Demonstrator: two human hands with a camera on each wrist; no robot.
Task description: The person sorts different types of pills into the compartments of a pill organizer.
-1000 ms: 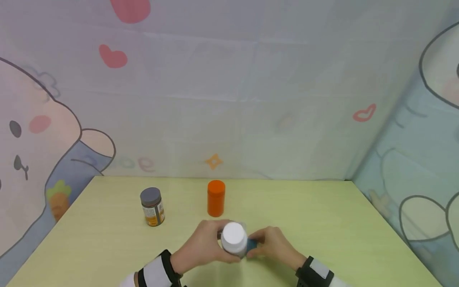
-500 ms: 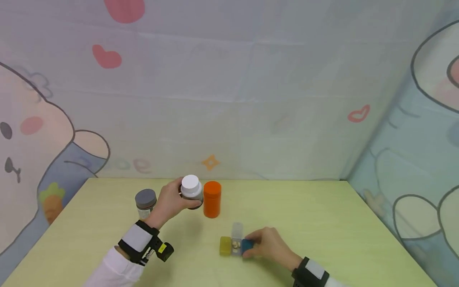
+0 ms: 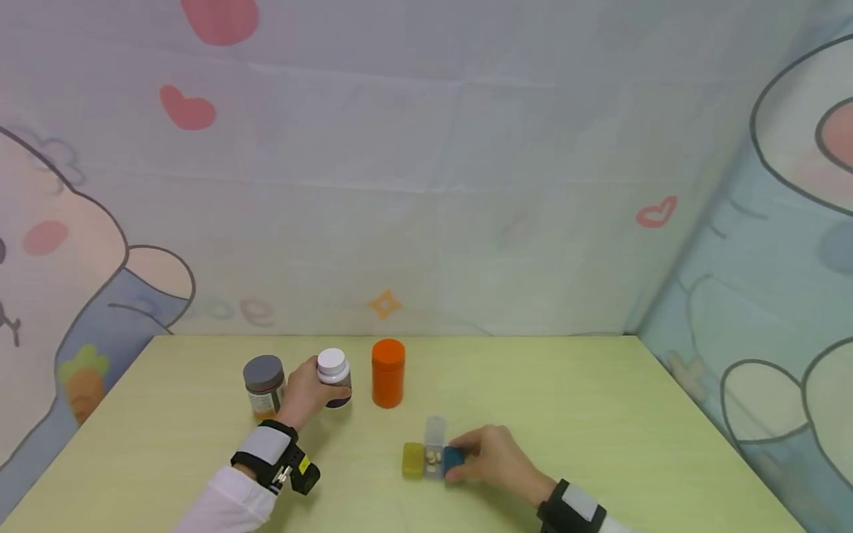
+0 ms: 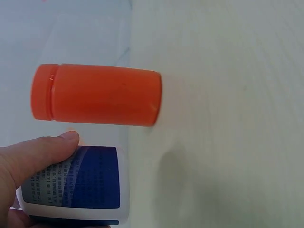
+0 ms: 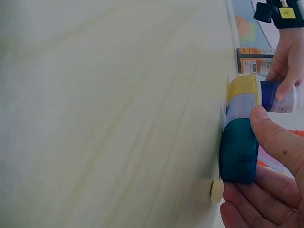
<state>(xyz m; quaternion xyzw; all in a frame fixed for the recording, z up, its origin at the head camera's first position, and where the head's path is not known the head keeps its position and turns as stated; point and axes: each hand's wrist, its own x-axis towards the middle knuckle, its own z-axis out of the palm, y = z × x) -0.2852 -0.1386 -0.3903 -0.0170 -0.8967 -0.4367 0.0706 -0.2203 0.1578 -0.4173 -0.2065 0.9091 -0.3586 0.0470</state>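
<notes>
My left hand grips a white pill bottle with a blue label, upright at the back left. Whether its base touches the table cannot be told. My right hand pinches the blue end of a small pill box between thumb and fingers. The box has yellow, clear and blue compartments. Its clear middle lid stands raised, with several pale tablets inside. In the right wrist view, a tan tablet shows beside my right fingertips.
An orange bottle stands to the right of the white one. Left of my left hand is a grey-lidded jar, partly hidden by that hand. A printed cloth hangs behind the pale table.
My left hand has carried the white bottle from above the pill box to the back left, past the orange bottle, then lowered it. My right hand stays at the pill box.
</notes>
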